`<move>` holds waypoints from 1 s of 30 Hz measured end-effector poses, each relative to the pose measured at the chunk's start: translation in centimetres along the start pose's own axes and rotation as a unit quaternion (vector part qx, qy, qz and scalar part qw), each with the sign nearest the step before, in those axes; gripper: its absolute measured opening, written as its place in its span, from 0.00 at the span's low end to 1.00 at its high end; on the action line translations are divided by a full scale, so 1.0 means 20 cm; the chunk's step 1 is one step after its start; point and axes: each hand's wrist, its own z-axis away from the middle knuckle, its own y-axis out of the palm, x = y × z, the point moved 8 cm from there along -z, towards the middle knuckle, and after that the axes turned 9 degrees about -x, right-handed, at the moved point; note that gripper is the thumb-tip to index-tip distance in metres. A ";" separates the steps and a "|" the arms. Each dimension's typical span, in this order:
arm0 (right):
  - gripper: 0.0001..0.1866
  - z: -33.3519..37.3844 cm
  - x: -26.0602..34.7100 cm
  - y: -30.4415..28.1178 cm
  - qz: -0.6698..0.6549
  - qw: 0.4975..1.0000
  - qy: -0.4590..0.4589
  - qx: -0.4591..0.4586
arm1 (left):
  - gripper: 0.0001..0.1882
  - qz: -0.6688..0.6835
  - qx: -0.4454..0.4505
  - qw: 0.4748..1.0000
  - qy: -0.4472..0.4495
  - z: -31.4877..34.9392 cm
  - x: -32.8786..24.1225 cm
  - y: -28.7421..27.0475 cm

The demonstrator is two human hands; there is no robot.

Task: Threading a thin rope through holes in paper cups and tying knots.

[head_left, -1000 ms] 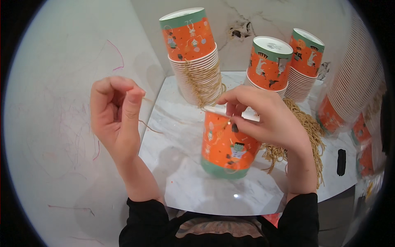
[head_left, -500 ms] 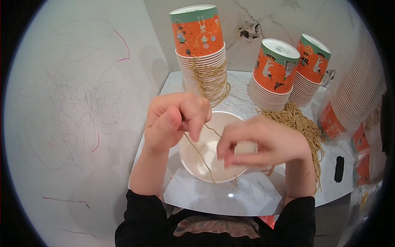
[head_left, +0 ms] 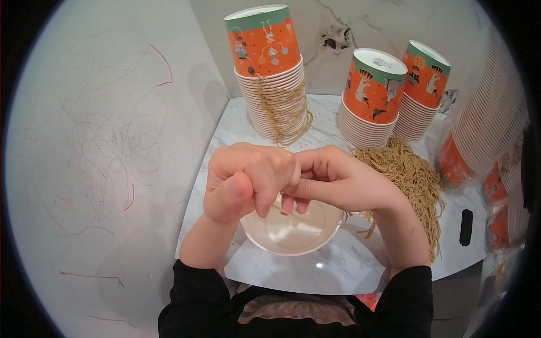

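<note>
A white paper bucket [head_left: 290, 248] stands upright on the table in front of me, its mouth facing up. Above its far side my left hand [head_left: 242, 180] is closed, thumb against the curled fingers, around a tan string. My right hand [head_left: 332, 180] meets it there, thumb and fingertips pinched together at the string. Only a short bit of the string [head_left: 277, 209] shows below the fingers; the rest is hidden by the hands. Beside my right wrist lies a heap of tan strings [head_left: 408, 174].
A tall stack of upturned orange-and-green paper buckets [head_left: 265, 50] stands at the back left, with strings [head_left: 284, 115] draped over its rims. Two shorter stacks, one nearer [head_left: 375, 87] and one farther [head_left: 425, 84], stand right. Plastic-wrapped buckets [head_left: 490, 112] and a black strip [head_left: 466, 227] are far right.
My right hand has moved up and left to meet my left hand. The string that hung down over the bucket is now mostly out of sight.
</note>
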 end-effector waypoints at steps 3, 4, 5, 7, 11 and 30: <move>0.07 0.00 -0.02 0.02 -0.069 0.998 0.006 0.009 | 0.30 -0.016 -0.001 1.000 0.015 0.00 -0.01 -0.01; 0.07 0.00 -0.01 0.03 -0.070 0.997 0.006 0.011 | 0.30 -0.019 -0.004 1.000 0.017 0.01 -0.01 -0.01; 0.07 0.01 -0.01 0.03 -0.025 0.999 0.016 0.022 | 0.30 -0.023 -0.006 1.000 0.018 0.01 -0.02 -0.01; 0.07 0.02 0.00 0.03 0.020 0.999 0.027 0.032 | 0.30 -0.027 -0.001 0.999 0.016 0.01 -0.02 0.00; 0.09 0.01 -0.03 0.01 0.090 0.995 0.030 0.045 | 0.26 0.050 -0.029 0.998 0.014 0.00 -0.04 0.03; 0.13 0.05 0.13 -0.23 -0.235 0.960 -0.043 -0.147 | 0.16 -0.485 -0.052 0.865 0.117 0.00 -0.17 0.12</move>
